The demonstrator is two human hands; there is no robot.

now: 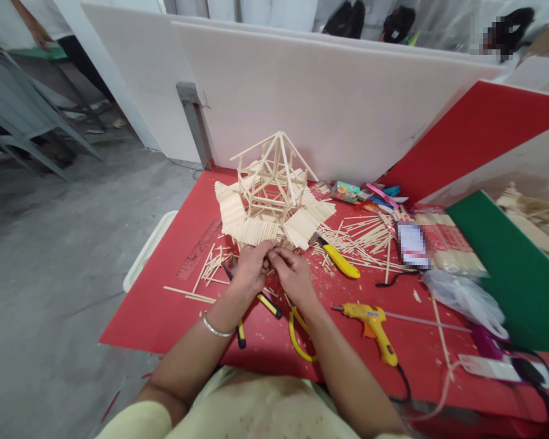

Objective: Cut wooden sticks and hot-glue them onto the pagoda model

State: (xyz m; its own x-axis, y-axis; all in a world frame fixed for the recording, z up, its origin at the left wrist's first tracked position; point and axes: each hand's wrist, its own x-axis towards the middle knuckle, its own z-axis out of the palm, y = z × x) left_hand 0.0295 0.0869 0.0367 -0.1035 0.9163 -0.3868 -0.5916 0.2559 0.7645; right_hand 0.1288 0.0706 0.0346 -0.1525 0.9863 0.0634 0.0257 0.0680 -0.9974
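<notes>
A model hut of thin wooden sticks [274,192] stands on the red table [165,305], with flat stick panels spread round its base. My left hand [251,268] and my right hand [293,274] meet just in front of it, fingertips pinched together. Both hands are closed on something small that I cannot make out, perhaps a stick. A silver bangle circles my left wrist. Black and yellow pliers [260,302] lie under my hands.
A yellow utility knife [341,261] and loose sticks [370,238] lie to the right. A yellow glue gun [375,329] rests near the front edge with its cable. A phone [412,245], a plastic bag [466,299] and a green board [507,274] sit further right. White panels [324,103] wall the back.
</notes>
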